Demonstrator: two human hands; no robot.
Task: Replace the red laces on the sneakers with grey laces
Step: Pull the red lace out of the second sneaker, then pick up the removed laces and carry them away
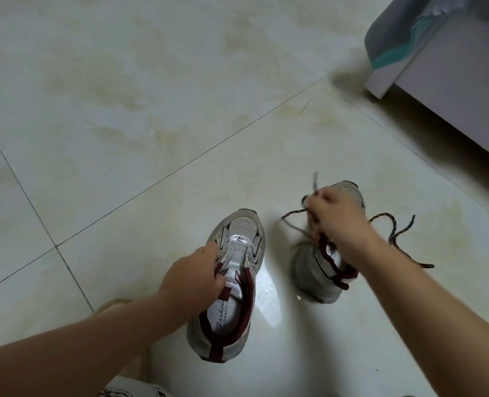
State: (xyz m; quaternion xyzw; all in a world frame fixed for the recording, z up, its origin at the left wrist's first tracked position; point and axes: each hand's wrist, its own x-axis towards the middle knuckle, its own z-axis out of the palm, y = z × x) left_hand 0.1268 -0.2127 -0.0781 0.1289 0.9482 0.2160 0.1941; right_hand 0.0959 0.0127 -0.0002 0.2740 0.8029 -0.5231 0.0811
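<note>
Pale glossy floor tiles [123,110] carry two grey sneakers side by side. Taking the left sneaker [231,282] as the landmark: it has no lace in its eyelets, and the left hand [193,275] grips its tongue edge. Just right of it, the right sneaker [320,270] sits under the right hand [333,213], which pinches a dark red-flecked lace [395,227] together with a greyer strand. Judging by this, unlacing is partly done; threading grey laces remains.

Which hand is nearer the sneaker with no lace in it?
Left. The left hand holds the unlaced sneaker at its tongue; the right hand is off beside it, gripping laces.
</note>
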